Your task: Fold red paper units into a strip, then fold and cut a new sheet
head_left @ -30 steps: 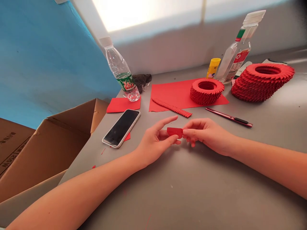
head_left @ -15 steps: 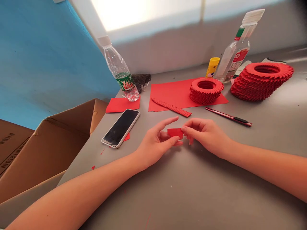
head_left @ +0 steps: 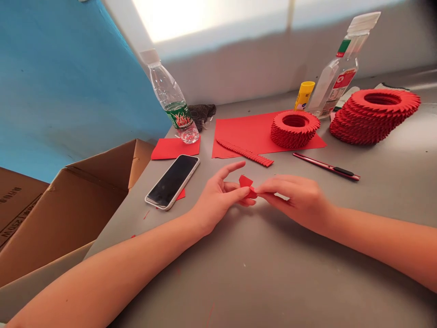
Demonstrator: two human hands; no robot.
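A small piece of red paper (head_left: 245, 181), folded at an angle, is held between both hands above the grey table. My left hand (head_left: 223, 198) grips its lower part between thumb and fingers, with the index finger stretched out. At the paper's right end, my right hand (head_left: 297, 196) pinches it with thumb and fingertips. Just beyond the hands lies a curved strip of overlapping folded red pieces (head_left: 246, 152), partly on a large red sheet (head_left: 239, 130). A small ring of folded red paper (head_left: 295, 130) rests on that sheet's right part.
A bigger stack of red paper rings (head_left: 375, 116), a glass bottle (head_left: 336, 79) and a yellow glue stick (head_left: 303, 95) stand at the back right. A utility knife (head_left: 326, 167) lies nearer. On the left are a phone (head_left: 173, 182), a plastic bottle (head_left: 174, 100) and a cardboard box (head_left: 68, 214).
The red paper has gone from flat to folded, with one part sticking up. My right hand has turned, its fingers now pinching the paper's right end from the side.
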